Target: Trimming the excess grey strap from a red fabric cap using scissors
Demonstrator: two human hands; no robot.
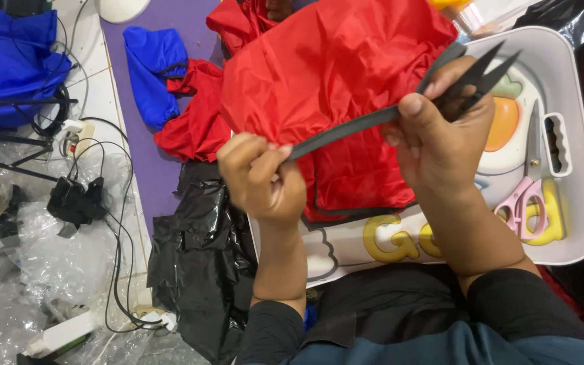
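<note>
**Black strap pulled taut between both hands, over red fabric**

Left hand [261, 177]: fingers pinched together on the near end of the black strap [353, 127]. Right hand [441, 132]: thumb and fingers clamped on the strap further along, also gripping small black snips [478, 78] (blades apart, pointing away). Red fabric [332, 74] hangs just behind both hands. Beyond the right hand, pink scissors [525, 203] lie on a white tray [579, 169]. Left of the left hand: black plastic bag [197, 263], blue fabric [153, 67].

pink scissors [523, 203], blue cloth [153, 64]; black plastic [201, 257]
</note>
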